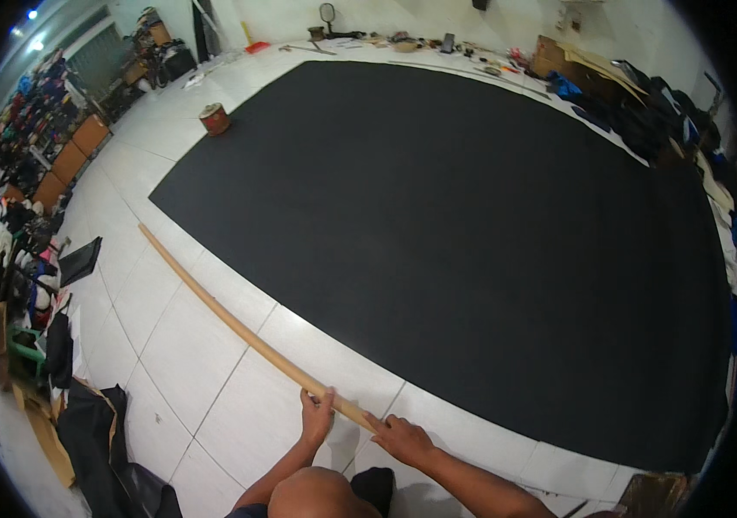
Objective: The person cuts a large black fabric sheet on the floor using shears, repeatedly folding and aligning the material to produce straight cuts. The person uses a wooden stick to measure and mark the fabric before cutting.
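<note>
A long tan tube (pixel 247 337), which looks like cardboard, slants across the pale tiles, its far end toward the upper left. My left hand (pixel 317 416) grips it near the close end, thumb on the near-right side. At that close end my right hand (pixel 401 439) has its fingers closed on the tube, so the tip is partly hidden. Just beyond, a large black sheet (pixel 437 233) lies spread on the floor, its near edge roughly alongside the tube. A reddish-brown can (pixel 214 119) stands at the sheet's far left edge.
Crowded piles of goods (pixel 36 129) line the left wall. Black folded material (pixel 96 440) lies at the lower left, with a dark flat piece (pixel 81 262) farther up. Small tools (pixel 403 43) run along the back wall. Dark bundles (pixel 653 112) heap at the right.
</note>
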Demonstrator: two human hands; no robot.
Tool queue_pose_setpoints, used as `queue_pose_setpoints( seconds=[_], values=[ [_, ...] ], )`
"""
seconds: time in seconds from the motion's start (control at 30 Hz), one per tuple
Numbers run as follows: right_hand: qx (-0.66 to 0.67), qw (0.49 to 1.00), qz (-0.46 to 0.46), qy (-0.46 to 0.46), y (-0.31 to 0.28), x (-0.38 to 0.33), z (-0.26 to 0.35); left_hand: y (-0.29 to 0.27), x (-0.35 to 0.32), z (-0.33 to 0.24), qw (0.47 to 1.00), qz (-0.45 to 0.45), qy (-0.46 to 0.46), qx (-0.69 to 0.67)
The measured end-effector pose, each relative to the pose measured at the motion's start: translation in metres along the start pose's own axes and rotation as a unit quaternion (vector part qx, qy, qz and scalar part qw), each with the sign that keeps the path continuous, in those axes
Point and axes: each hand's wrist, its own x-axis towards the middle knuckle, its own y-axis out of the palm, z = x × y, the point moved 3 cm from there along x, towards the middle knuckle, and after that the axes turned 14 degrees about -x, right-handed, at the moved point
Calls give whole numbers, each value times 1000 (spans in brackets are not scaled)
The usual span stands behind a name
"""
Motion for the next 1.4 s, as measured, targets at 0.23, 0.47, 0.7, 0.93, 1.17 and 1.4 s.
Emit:
queue_pose_setpoints(
  seconds=[0.23,0.47,0.7,0.93,1.17,1.4],
  values=[
    [-28,995,78,52,-36,-84,-132,-68,86,29,942,-76,210,249],
    [-186,932,9,312,-123,-268,-263,-72,140,-66,786,-72,239,566],
    [-87,938,-135,307,6,-246,-243,126,99,-132,630,288,354,629],
    [-68,928,-141,338,64,-233,-238,195,34,-11,727,176,272,605],
    [-77,918,-167,353,74,-240,-234,195,30,17,702,147,394,575],
    [119,862,-354,344,67,-281,-203,217,-4,12,731,176,403,522]
  ],
)
